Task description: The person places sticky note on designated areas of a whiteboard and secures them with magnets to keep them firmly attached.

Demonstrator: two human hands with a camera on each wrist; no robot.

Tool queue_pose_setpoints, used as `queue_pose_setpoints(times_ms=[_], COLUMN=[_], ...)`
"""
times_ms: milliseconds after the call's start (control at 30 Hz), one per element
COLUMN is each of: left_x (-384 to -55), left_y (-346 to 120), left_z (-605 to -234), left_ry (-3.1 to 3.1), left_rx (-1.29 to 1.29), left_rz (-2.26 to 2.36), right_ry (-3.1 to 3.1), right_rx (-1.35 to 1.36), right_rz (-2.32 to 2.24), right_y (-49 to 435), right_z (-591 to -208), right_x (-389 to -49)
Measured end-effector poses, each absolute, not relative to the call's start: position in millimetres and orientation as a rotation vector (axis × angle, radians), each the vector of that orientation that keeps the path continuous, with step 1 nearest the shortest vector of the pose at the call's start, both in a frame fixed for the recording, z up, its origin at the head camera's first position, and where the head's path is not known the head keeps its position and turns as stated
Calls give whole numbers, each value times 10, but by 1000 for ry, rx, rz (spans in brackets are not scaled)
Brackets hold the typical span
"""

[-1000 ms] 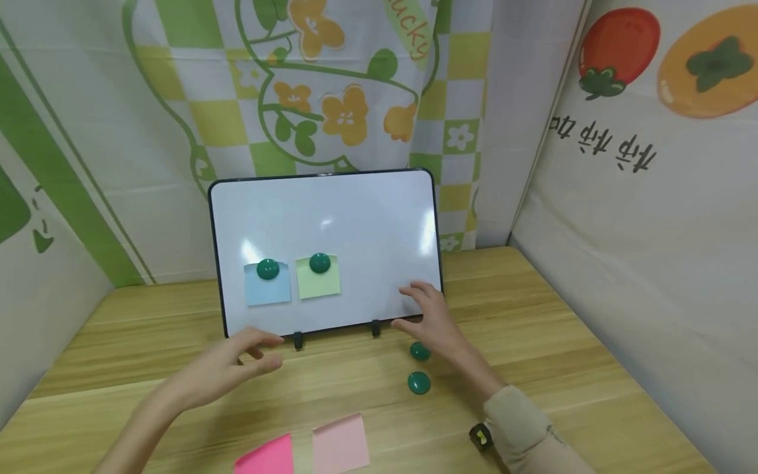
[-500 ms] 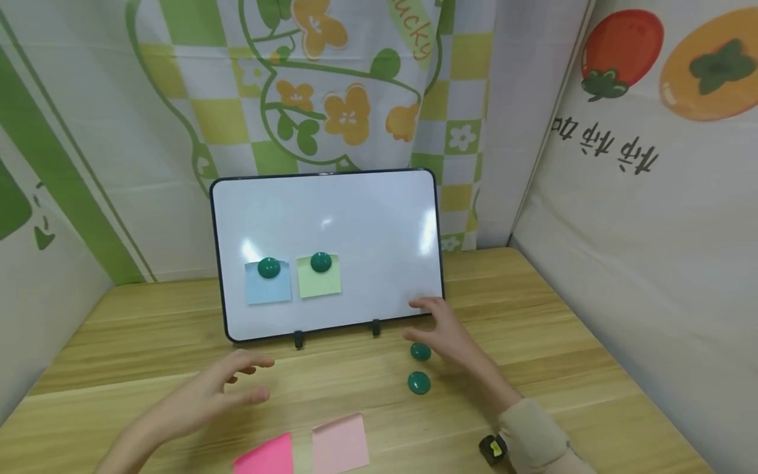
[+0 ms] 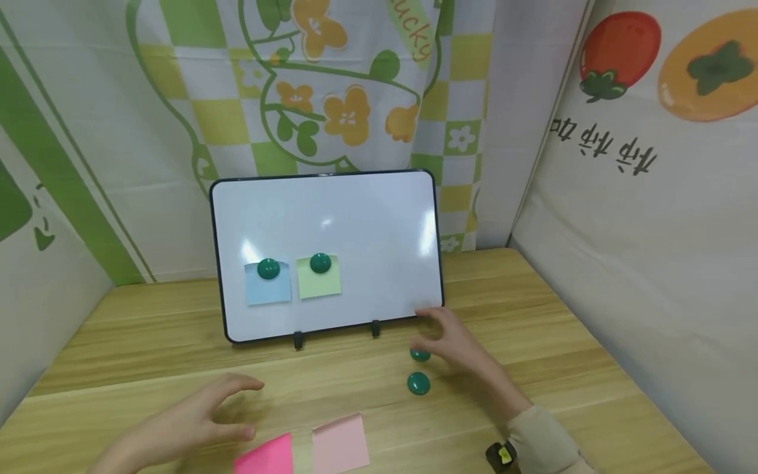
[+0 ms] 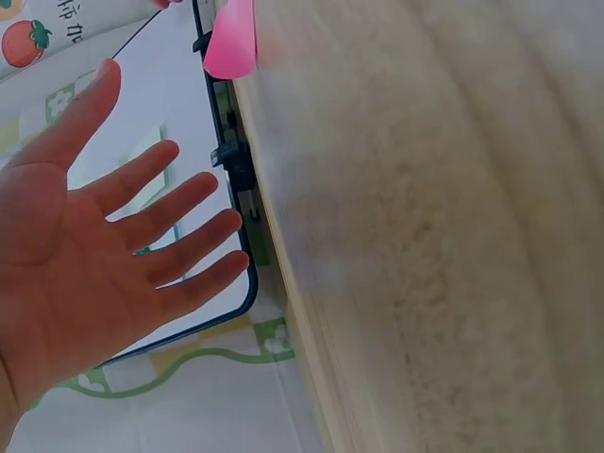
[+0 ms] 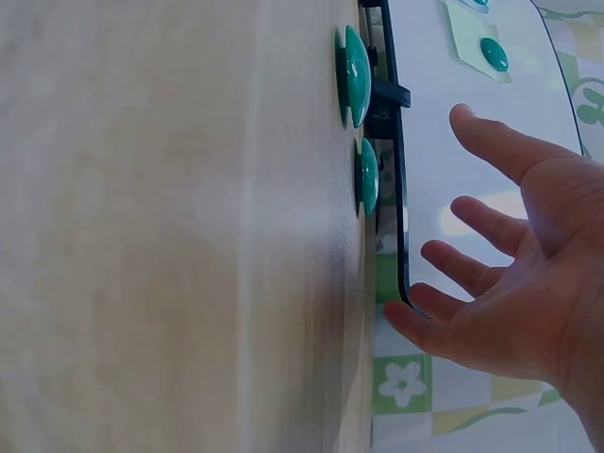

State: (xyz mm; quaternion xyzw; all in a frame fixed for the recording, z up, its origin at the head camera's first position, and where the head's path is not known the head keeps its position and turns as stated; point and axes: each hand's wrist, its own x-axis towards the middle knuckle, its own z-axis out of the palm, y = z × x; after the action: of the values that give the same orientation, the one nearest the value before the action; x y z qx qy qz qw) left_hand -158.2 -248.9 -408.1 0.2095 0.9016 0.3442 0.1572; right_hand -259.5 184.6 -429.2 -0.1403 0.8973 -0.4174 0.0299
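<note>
My left hand (image 3: pixel 195 421) hovers over the table just left of a bright pink sticky note (image 3: pixel 269 455), fingers spread and holding nothing. A pale pink sticky note (image 3: pixel 340 444) lies to the right of that one. My right hand (image 3: pixel 453 339) is above two round green magnets; it partly covers the farther magnet (image 3: pixel 420 355), while the nearer magnet (image 3: pixel 418 383) shows whole. Its fingers are apart with nothing between them, as the right wrist view also shows. On the whiteboard (image 3: pixel 379 230), green magnets (image 3: pixel 268 268) sit on a blue note (image 3: pixel 268 291) and a light green note (image 3: pixel 320 283).
The whiteboard leans upright on small black feet (image 3: pixel 299 340) at the back of the wooden table (image 3: pixel 521 316). Printed cloth (image 3: pixel 349 79) hangs behind it. A dark strap with a yellow mark (image 3: pixel 502 455) is at the right wrist, by the sleeve (image 3: pixel 547 441).
My left hand has come down and toward me, from near the board's lower left corner to beside the bright pink note. My right hand has lowered slightly to the right, toward the loose magnets.
</note>
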Motion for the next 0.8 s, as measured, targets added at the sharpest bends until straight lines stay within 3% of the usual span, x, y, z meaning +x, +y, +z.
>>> queue_pose_setpoints(times_ms=[467,800], left_x=[-1502,-1535], left_y=[-2537,-2500], left_z=[-4251,-4309], left_ry=[2677,2679], left_rx=[764,744], left_rz=[757,655], right_ry=[2739,2753], right_rx=[-409,-458], right_rz=[-1266,-1238], right_y=[1937,1924], right_z=[-4350,-4362], right_x=[-2550,-2531])
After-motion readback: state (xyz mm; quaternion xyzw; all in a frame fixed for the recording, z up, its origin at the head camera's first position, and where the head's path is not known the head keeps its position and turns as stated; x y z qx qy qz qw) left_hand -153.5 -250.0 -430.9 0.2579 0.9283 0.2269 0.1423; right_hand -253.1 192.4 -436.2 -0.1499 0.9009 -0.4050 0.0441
